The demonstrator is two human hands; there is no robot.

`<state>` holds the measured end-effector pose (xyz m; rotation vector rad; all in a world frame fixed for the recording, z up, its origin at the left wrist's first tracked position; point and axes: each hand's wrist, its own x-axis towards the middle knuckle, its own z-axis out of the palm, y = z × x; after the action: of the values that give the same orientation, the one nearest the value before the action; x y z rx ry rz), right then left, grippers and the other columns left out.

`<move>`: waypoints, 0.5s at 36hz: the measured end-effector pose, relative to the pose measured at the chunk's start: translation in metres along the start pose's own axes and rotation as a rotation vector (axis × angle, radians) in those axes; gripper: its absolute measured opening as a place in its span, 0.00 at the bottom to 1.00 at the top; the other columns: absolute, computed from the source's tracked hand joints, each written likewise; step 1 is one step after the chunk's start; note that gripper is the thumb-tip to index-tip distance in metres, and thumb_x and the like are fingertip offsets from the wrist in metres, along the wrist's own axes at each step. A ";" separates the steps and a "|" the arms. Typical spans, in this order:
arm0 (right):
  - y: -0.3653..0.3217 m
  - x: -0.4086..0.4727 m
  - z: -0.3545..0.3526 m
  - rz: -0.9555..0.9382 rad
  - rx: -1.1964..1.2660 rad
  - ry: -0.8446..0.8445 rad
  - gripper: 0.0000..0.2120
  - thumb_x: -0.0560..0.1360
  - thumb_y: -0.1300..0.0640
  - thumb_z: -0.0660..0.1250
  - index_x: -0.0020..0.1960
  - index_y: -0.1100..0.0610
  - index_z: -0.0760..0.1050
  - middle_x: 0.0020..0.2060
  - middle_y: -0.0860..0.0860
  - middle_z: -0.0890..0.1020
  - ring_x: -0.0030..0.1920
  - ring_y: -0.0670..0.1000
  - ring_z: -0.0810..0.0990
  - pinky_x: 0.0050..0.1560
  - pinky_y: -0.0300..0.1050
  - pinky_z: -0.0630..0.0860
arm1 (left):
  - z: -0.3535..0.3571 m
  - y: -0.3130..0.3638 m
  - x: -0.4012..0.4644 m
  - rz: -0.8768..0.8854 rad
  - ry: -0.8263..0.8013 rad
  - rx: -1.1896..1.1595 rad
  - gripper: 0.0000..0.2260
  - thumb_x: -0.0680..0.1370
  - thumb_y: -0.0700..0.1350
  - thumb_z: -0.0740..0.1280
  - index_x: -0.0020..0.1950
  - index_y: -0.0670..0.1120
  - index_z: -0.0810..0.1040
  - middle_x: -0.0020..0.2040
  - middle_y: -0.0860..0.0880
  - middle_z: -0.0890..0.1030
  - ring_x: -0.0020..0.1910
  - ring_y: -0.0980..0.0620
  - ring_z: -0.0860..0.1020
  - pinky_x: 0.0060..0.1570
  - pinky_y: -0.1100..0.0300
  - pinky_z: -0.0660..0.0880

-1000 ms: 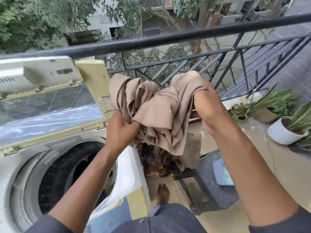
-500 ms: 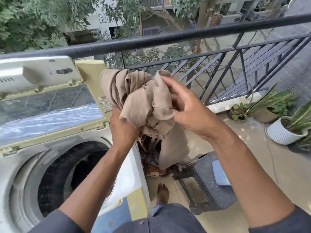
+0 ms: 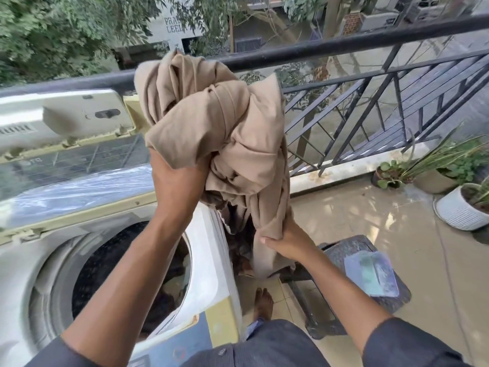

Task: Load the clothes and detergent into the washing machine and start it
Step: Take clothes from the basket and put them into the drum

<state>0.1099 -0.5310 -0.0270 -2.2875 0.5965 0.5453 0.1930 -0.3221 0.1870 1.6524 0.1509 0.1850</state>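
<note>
A bundled beige cloth (image 3: 217,128) is held up in front of the balcony railing. My left hand (image 3: 177,181) grips its underside, raised above the right rim of the top-loading washing machine (image 3: 206,260). Lower down, my right hand (image 3: 288,242) pinches the hanging end of the same cloth. The machine's lid (image 3: 66,165) stands up and the dark drum (image 3: 127,274) is uncovered, with some clothes inside. More dark clothes (image 3: 238,234) hang or lie behind the beige cloth, beside the machine.
A black metal railing (image 3: 370,83) runs across the balcony behind the cloth. A dark stool (image 3: 352,250) with a bluish packet (image 3: 370,276) on it stands right of the machine. Potted plants (image 3: 460,205) sit on the tiled floor at right. A bare foot (image 3: 263,303) is below.
My left hand has lifted the beige cloth higher. My right hand has let go of the top of the bundle and dropped down to grip its hanging end.
</note>
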 end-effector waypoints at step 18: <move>-0.034 -0.007 -0.104 0.034 1.016 0.317 0.11 0.81 0.62 0.63 0.46 0.60 0.83 0.39 0.52 0.84 0.39 0.52 0.80 0.42 0.46 0.76 | -0.013 -0.015 -0.006 -0.055 -0.271 0.329 0.21 0.70 0.57 0.71 0.61 0.50 0.79 0.52 0.46 0.86 0.49 0.43 0.86 0.48 0.47 0.85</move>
<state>0.1446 -0.5811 0.0637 -1.3842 0.8219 -0.1294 0.1843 -0.3099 0.1730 1.9796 0.0203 -0.1126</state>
